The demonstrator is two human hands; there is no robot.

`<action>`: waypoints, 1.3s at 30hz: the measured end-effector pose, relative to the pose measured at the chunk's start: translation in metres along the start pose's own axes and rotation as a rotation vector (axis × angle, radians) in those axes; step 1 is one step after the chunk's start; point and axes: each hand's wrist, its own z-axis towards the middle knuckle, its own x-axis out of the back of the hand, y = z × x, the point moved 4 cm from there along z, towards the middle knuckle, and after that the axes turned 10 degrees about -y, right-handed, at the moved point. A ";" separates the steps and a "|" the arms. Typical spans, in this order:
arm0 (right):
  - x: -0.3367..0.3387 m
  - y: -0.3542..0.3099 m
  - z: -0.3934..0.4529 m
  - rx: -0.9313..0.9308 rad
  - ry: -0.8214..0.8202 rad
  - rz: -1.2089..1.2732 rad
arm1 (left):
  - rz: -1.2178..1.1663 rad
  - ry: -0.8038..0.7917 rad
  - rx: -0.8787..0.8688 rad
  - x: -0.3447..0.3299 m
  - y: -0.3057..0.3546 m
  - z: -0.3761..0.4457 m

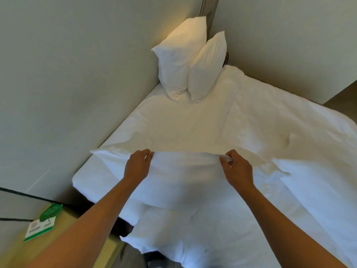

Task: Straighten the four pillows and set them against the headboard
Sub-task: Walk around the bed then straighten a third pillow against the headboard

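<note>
Two white pillows stand upright at the far corner of the bed: the rear pillow [178, 53] leans on the pale headboard [77, 84], the front pillow [207, 68] leans against it. Close to me, a third white pillow [183, 182] is lifted above the bed. My left hand [138, 163] pinches its top edge on the left and my right hand [234, 165] pinches the same edge on the right. Under it lies a fourth white pillow [173, 233] at the bed's near edge.
A rumpled white duvet [280, 132] covers the right of the bed, white sheet [183, 124] bare in the middle. A wooden nightstand [19, 254] at lower left carries a green and white card [41, 227]. A wall [289, 35] runs behind the bed's far side.
</note>
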 end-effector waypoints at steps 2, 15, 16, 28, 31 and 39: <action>-0.007 0.002 0.002 0.001 -0.042 -0.073 | -0.012 -0.034 -0.025 -0.005 -0.005 0.008; -0.033 0.034 0.017 -0.080 0.041 -0.009 | 0.050 -0.113 0.000 -0.023 -0.024 0.033; -0.033 0.035 0.021 -0.072 0.051 0.008 | 0.059 -0.110 0.006 -0.022 -0.023 0.035; -0.055 0.061 0.083 0.029 0.020 0.190 | 0.148 -0.085 0.192 -0.023 -0.004 0.061; -0.058 0.066 0.094 0.032 0.002 0.192 | 0.168 -0.049 0.206 -0.026 0.000 0.066; -0.049 0.057 0.106 0.013 -0.060 0.224 | 0.154 -0.052 0.209 -0.020 -0.001 0.076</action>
